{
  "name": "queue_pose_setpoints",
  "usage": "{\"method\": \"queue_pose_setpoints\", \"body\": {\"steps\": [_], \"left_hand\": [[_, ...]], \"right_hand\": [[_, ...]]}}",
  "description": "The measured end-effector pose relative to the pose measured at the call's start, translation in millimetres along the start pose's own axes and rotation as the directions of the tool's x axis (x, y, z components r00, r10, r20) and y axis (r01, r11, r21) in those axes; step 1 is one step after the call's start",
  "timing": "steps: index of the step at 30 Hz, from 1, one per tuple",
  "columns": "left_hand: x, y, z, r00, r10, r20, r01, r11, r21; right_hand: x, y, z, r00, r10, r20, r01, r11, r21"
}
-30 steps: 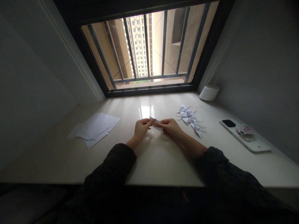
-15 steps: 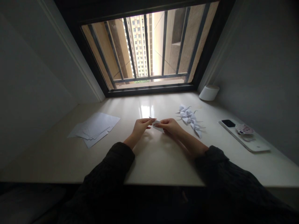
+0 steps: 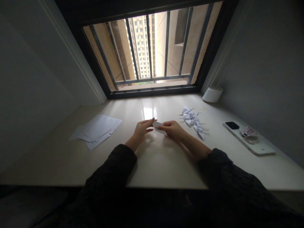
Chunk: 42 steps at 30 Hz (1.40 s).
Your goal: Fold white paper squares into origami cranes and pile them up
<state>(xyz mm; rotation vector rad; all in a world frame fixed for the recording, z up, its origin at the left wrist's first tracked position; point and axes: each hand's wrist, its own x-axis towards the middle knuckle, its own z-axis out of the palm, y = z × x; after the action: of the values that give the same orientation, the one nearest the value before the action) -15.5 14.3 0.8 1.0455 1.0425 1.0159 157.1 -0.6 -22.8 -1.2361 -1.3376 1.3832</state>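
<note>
A small piece of folded white paper (image 3: 160, 129) is held just above the pale sill, in the middle of the view. My right hand (image 3: 174, 128) pinches its right part, thumb on top and fingers beneath. At the paper's upper left end, my left hand (image 3: 142, 129) closes thumb and forefinger on the tip, while its other fingers curl below. The fingers partly cover the paper, so its exact folds are hidden. Right of my hands lie several folded paper cranes (image 3: 192, 119), bunched close together.
Several loose white paper sheets (image 3: 99, 126) overlap on the left of the sill (image 3: 163, 167). A phone (image 3: 249, 139) with a cartoon grip lies at the right. Behind it, a white rounded object (image 3: 212, 94) stands by the wall near the barred window (image 3: 152, 50).
My left thumb and forefinger have shifted on the paper's upper left tip, and that tip now shows less. My right hand keeps its hold, almost still.
</note>
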Motion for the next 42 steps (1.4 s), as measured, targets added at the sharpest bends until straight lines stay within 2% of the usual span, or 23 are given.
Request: {"method": "queue_pose_setpoints", "body": {"steps": [7, 13, 17, 21, 24, 29, 35, 39, 42], "left_hand": [[2.0, -4.4, 0.4, 0.997, 0.051, -0.063, -0.051, 0.999, 0.005], [2.7, -8.9, 1.3, 0.983, 0.143, -0.114, -0.137, 0.989, 0.062], [1.3, -5.8, 1.5, 0.989, 0.144, -0.038, -0.14, 0.985, 0.104], [-0.8, -6.0, 3.0, 0.992, 0.107, 0.063, -0.118, 0.969, 0.215], [-1.6, -8.3, 4.0, 0.991, 0.114, 0.065, -0.127, 0.961, 0.247], [-1.2, -9.2, 5.0, 0.994, 0.107, 0.014, -0.108, 0.976, 0.191], [0.6, -4.8, 3.2, 0.999, 0.047, 0.023, -0.049, 0.997, 0.066], [1.8, -6.0, 1.3, 0.998, 0.042, 0.053, -0.046, 0.996, 0.077], [2.4, -10.1, 2.2, 0.997, 0.078, 0.005, -0.079, 0.994, 0.079]], "right_hand": [[0.2, -0.1, 2.7, 0.999, 0.033, -0.026, -0.032, 0.999, 0.005], [-2.8, -4.3, 4.6, 0.999, 0.031, -0.027, -0.031, 0.999, 0.018], [-4.4, -7.7, 4.1, 0.997, 0.037, -0.062, -0.034, 0.999, 0.041], [-8.0, -11.7, 4.2, 0.997, 0.005, -0.081, -0.005, 1.0, 0.004], [-11.7, -14.4, 6.2, 0.998, -0.011, -0.067, 0.009, 1.0, -0.029], [-10.5, -10.9, 9.8, 0.996, -0.047, -0.071, 0.045, 0.999, -0.03], [-5.0, -4.6, 9.8, 0.997, -0.068, -0.049, 0.068, 0.998, 0.015], [-6.3, -6.4, 9.6, 0.998, -0.054, -0.044, 0.055, 0.998, 0.026], [-5.5, -6.4, 9.6, 0.998, -0.053, -0.047, 0.054, 0.998, 0.021]]}}
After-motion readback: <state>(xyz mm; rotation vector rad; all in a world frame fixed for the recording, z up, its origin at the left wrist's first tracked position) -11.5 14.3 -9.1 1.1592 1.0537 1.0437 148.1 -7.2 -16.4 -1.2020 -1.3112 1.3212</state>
